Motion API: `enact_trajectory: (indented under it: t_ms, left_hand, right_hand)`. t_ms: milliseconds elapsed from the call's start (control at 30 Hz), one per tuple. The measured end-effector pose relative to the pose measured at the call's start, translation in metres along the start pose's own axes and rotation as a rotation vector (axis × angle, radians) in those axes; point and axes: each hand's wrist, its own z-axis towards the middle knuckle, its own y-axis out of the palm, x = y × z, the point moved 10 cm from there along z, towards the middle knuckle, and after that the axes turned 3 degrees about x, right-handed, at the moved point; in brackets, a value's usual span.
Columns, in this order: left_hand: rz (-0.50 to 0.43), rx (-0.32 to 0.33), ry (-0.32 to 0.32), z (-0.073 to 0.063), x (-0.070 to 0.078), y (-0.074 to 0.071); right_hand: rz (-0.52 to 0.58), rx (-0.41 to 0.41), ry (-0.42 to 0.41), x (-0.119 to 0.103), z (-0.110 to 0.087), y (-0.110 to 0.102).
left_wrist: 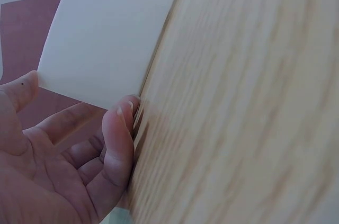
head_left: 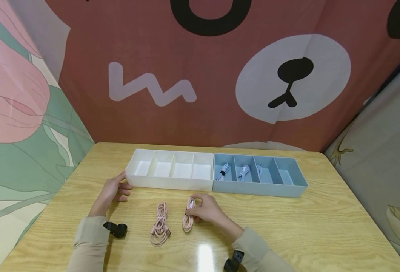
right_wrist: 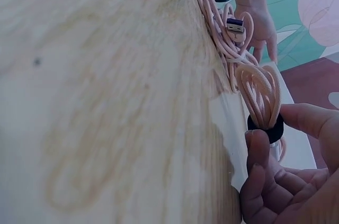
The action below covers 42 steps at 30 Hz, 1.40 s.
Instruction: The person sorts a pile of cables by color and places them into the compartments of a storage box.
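My right hand (head_left: pixel 206 207) pinches a coiled pink cable (right_wrist: pixel 259 91) between thumb and fingers at its black tie (right_wrist: pixel 267 128). In the head view this coil (head_left: pixel 188 223) is just in front of the white divided box. A second pink charging cable (head_left: pixel 160 226), its USB plug showing, lies coiled on the table to the left. My left hand (head_left: pixel 110 194) is at the left end of the white box (head_left: pixel 173 184), one fingertip at the top corner and other fingers loosely bent near its base (left_wrist: pixel 79 166). No contents show in the white box's compartments.
Against the white box's right end stands a blue divided box (head_left: pixel 261 189). Its three left compartments hold coiled light cables, such as the one with a black tie (head_left: pixel 223 172). Both boxes sit near the wooden table's (head_left: pixel 322 226) back edge, before a printed cloth (head_left: pixel 152 124).
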Motion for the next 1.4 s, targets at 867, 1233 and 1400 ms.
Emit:
enact_trajectory:
  t_ms: [867, 1233, 1400]
  left_hand:
    - [-0.005, 0.005, 0.009, 0.0, 0.002, 0.0]
    - [-0.012, 0.01, -0.001, 0.001, 0.001, 0.0]
    - [-0.015, 0.013, -0.003, 0.0, 0.002, 0.0]
  right_hand:
    - [-0.001, -0.023, -0.097, -0.017, -0.006, -0.004]
    - [0.002, -0.026, -0.121, -0.028, -0.009, -0.011]
    - [0.013, -0.032, -0.132, -0.034, -0.011, -0.015]
